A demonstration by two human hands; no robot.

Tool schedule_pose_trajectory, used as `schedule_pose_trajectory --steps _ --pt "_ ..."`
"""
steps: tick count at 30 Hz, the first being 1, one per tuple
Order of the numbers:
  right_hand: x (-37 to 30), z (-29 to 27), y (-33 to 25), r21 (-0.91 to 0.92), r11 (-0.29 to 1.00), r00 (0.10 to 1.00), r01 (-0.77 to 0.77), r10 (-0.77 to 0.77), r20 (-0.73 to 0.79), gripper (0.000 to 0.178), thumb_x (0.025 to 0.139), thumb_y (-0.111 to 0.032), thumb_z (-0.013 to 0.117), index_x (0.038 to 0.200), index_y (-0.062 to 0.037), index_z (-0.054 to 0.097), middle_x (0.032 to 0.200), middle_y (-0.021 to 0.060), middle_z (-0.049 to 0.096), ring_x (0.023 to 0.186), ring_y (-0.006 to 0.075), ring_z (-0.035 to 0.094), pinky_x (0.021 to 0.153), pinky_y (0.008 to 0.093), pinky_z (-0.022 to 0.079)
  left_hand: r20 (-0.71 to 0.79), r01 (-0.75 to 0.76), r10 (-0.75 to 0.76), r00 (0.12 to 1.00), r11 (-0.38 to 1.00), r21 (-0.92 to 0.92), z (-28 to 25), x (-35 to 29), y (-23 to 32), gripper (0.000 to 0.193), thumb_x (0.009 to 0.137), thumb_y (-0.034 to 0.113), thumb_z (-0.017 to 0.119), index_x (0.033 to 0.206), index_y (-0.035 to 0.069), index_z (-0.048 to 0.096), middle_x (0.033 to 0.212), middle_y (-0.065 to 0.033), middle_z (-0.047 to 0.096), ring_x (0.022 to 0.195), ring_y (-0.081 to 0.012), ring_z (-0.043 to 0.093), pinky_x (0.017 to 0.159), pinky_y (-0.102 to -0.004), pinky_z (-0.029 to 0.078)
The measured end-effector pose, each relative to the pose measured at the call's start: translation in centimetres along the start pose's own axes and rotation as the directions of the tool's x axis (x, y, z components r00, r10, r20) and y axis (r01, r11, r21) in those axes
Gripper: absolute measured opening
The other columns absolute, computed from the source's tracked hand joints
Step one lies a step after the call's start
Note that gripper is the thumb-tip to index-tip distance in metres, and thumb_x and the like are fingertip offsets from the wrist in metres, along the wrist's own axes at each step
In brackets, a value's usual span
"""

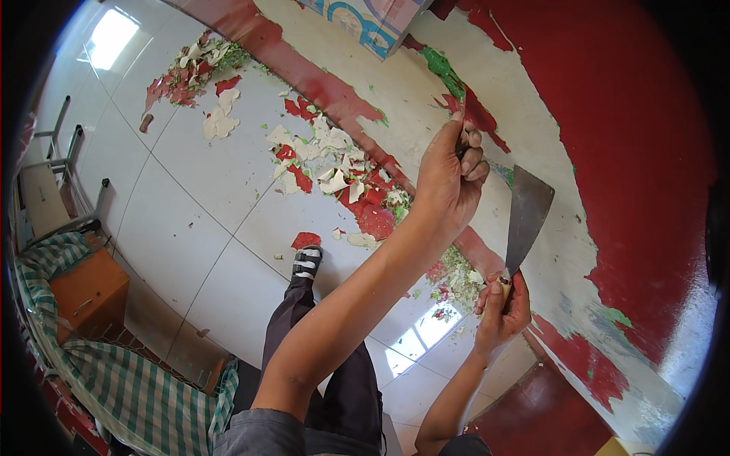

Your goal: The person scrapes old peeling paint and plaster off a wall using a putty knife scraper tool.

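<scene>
My left hand [449, 163] is closed, thumb against curled fingers, at the lower end of a strip of peeling paint [443, 70] with a green underside. Red paint [487, 121] still shows on the wall just beyond those fingers. Lower down, my right hand [503, 310] grips the handle of a putty knife [530, 216]. Its wide grey blade points up and stands in front of the wall's bared cream surface [566, 251]; whether it touches cannot be told. My left forearm crosses the middle of the view.
Red, cream and green paint flakes [365, 209] litter the white tile floor [198, 182] along the wall's base, with another heap [190, 72] farther off. A patterned box [380, 23] is at the top. An orange cabinet [91, 292] and checkered cloth [144, 387] stand at left.
</scene>
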State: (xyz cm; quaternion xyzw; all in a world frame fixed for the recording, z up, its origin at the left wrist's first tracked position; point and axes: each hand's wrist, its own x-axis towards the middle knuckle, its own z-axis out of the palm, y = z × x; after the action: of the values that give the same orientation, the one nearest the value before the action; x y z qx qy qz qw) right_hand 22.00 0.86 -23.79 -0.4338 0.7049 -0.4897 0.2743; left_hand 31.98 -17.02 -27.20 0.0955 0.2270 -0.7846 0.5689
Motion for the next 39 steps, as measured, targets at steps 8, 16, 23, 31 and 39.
schedule_pose_trajectory --steps 8,16,23,31,39 --pt "1.2 1.0 -0.3 -0.039 0.996 0.997 0.079 -0.078 0.022 0.029 0.090 -0.001 0.051 0.117 0.0087 0.052 0.086 0.0119 0.060 0.051 0.0073 0.047 0.041 0.0200 0.038 -0.130 0.151 -0.116 0.985 0.941 0.303 1.8 1.3 1.5 0.030 0.088 0.041 0.057 0.086 0.013 0.050 0.078 -0.0016 0.060 0.046 -0.0060 0.038 0.045 -0.0204 0.028" --pt "1.6 1.5 -1.3 0.040 0.998 0.999 0.041 -0.041 0.012 0.033 0.087 0.001 0.055 0.118 0.0086 0.052 0.085 0.0105 0.061 0.057 0.0067 0.050 0.046 0.0186 0.038 0.131 0.142 -0.160 0.978 0.980 0.139 0.1 2.8 1.8 0.020 0.091 0.030 0.058 0.081 0.013 0.053 0.072 0.0018 0.058 0.042 -0.0043 0.036 0.043 -0.0197 0.028" --pt "1.2 0.7 -0.7 -0.015 0.998 0.998 0.064 -0.064 0.013 0.030 0.088 0.000 0.053 0.117 0.0086 0.052 0.085 0.0110 0.060 0.054 0.0075 0.049 0.044 0.0196 0.038 0.025 0.158 -0.161 0.987 0.982 0.106 0.0 1.4 1.3 0.018 0.092 0.020 0.055 0.076 0.012 0.053 0.060 0.0012 0.054 0.039 -0.0058 0.034 0.039 -0.0198 0.026" --pt "1.3 0.2 -0.7 0.000 1.000 0.999 0.027 -0.027 0.023 0.034 0.087 0.001 0.055 0.120 0.0080 0.051 0.085 0.0110 0.062 0.057 0.0069 0.051 0.047 0.0184 0.039 -0.090 0.319 -0.333 0.939 0.740 0.592 -7.0 -5.5 0.1 0.019 0.090 0.022 0.054 0.077 0.009 0.052 0.060 -0.0010 0.053 0.045 -0.0073 0.042 0.045 -0.0214 0.031" --pt "0.8 0.2 -0.3 0.022 0.997 0.998 0.068 -0.069 0.008 0.033 0.086 0.003 0.057 0.118 0.0073 0.053 0.086 0.0108 0.063 0.056 0.0061 0.051 0.046 0.0183 0.039 0.363 -0.150 0.064 0.929 -0.834 0.531 -8.7 -2.4 5.1 0.033 0.087 0.030 0.057 0.081 0.000 0.067 0.072 -0.0167 0.063 0.066 -0.0348 0.061 0.066 -0.0439 0.049"
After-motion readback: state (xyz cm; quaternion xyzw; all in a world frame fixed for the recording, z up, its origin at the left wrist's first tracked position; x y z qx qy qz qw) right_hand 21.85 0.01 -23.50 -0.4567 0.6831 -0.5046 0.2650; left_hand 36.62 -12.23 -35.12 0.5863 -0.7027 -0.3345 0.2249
